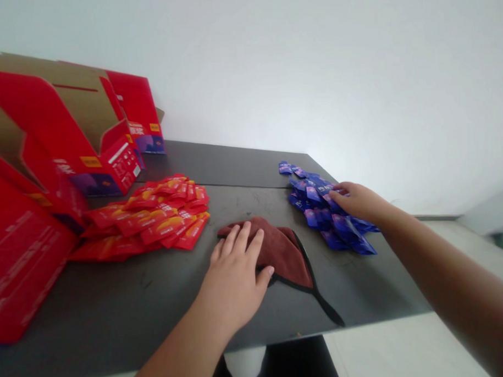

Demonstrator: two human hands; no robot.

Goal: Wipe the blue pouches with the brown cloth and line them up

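My left hand (238,277) lies with fingers spread on a brown cloth (284,253) with black edging and a black strap reaching toward the table's front edge. On the right, my right hand (357,200) reaches onto a heap of small blue foil packets (318,205). Its thumb and fingers come together at one packet near the top of the heap, though the fingertips are partly hidden. Left of the cloth lies a pile of red and orange packets (161,216), apart from both hands.
Several red cardboard boxes stand at the left; one open box (98,166) shows its brown inside, and another box (137,110) is behind it. The dark grey table (242,161) has a seam across it and meets a white wall (272,72) at the back.
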